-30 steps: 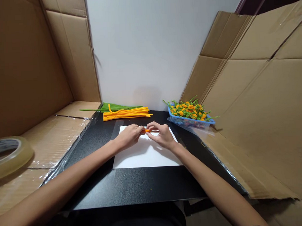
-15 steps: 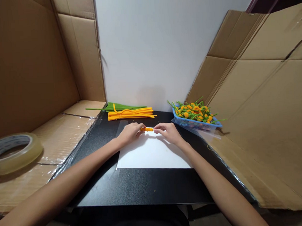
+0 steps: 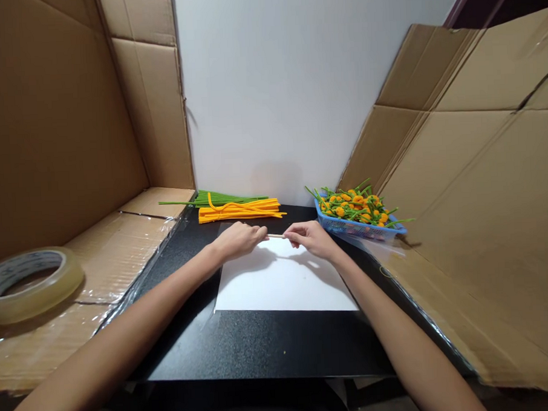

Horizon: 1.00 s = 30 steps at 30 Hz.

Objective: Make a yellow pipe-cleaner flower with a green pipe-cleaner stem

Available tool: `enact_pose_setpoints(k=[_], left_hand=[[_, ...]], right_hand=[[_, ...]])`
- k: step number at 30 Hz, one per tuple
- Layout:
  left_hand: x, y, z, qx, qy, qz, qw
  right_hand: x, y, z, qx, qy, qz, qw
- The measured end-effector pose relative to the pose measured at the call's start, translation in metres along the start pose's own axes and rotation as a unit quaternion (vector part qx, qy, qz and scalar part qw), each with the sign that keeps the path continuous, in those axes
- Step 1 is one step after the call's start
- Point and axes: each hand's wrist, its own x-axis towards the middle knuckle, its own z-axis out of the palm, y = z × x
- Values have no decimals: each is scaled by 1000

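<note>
A thin, pale wooden stick spans the gap between my hands, just above a white sheet of paper. My left hand is closed around its left end. Pinched between thumb and fingers of my right hand is the other end. No orange shows on the bare stretch of stick; whether the orange fuzzy coil is inside my left fist is hidden. Behind my left hand lie a bundle of orange pipe cleaners and a bundle of green pipe cleaners.
A blue plastic basket heaped with orange-and-green pipe cleaner flowers stands at the back right. A roll of clear tape lies on cardboard at the left. Cardboard walls flank the black table, with a white wall behind.
The orange coil visible between my hands has gone from sight, and bare stick shows there now. My left fingers have closed further over it. The view has shifted slightly.
</note>
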Motion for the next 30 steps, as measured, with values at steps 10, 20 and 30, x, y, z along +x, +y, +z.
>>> enact_pose_setpoints(k=[10, 20, 30], left_hand=[[-30, -73, 14, 10, 3, -142, 990], [-8, -23, 34, -94, 10, -84, 992], [-14, -84, 8, -75, 147, -262, 951]], right_hand=[[-17, 71, -63, -40, 143, 78, 986], [-12, 82, -31, -149, 123, 82, 978], [-11, 78, -27, -222, 110, 35, 968]])
